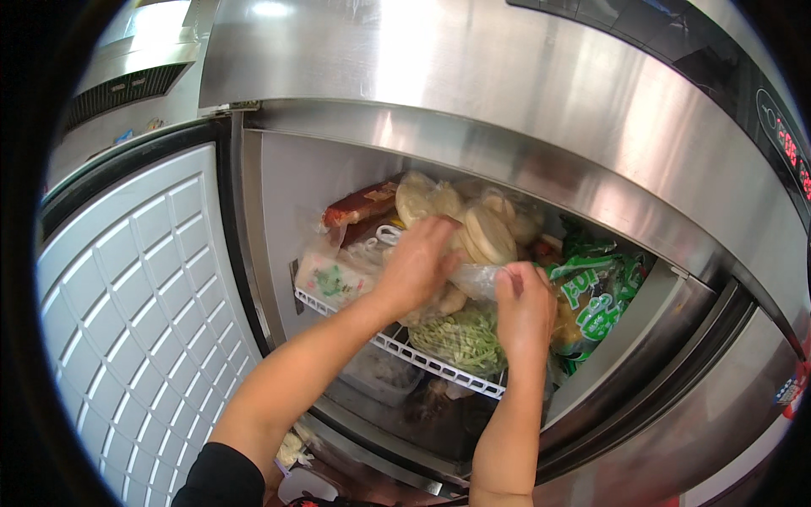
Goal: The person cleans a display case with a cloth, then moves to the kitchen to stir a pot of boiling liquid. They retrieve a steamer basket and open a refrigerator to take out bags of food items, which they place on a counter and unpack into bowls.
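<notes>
Both of my hands are at a clear plastic bag [475,279] on the upper shelf of an open steel refrigerator. My right hand [524,304] pinches the bag's edge between thumb and fingers. At the bag's left side is my left hand [421,260], fingers bent over it; whether they grip the plastic I cannot tell. Round, flat, pale dough pieces [488,234] lie in clear plastic just behind my hands. Below them, near the shelf's front, sits a clear bag of shredded green vegetable [459,336].
The white wire shelf [437,364] also holds a white printed package [329,275], a red-brown packet [361,204] and a green printed bag [589,304]. A clear container [383,374] stands beneath. The white-lined door [152,304] stands open at left; a steel frame borders the right.
</notes>
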`<state>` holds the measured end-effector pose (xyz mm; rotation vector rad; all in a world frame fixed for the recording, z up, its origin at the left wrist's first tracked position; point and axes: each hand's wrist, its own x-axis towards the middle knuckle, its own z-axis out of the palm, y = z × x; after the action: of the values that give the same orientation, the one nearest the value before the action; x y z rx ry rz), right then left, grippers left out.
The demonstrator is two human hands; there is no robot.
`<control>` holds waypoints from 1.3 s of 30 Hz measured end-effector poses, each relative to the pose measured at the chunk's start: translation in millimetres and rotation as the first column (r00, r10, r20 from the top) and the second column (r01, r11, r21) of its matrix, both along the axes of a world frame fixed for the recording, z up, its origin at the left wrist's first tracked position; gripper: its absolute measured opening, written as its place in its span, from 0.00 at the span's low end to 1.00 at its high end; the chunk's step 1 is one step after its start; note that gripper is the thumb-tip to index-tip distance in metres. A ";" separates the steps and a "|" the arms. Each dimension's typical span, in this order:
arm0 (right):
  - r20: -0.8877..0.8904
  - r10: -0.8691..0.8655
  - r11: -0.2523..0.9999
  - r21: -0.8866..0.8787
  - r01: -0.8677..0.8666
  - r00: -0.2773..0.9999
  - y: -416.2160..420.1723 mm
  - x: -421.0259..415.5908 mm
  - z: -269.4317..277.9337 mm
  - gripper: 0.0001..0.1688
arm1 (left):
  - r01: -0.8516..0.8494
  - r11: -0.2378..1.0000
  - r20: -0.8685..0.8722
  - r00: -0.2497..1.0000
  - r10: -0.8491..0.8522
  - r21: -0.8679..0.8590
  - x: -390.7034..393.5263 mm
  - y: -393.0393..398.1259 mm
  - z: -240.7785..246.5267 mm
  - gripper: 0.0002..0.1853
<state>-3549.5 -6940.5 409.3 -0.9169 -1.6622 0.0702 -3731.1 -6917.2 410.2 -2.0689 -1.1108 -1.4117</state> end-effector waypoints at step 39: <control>-0.497 0.725 0.376 -0.295 -0.878 0.477 -96.0 -31.0 -15.6 0.46 | -0.001 0.992 0.080 0.997 0.011 -0.125 -62.2 -204.0 -62.1 0.12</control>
<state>-3580.6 -7036.4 393.7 -0.3016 -1.6813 1.3707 -3793.3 -7121.2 348.1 -2.1082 -1.2670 -1.4680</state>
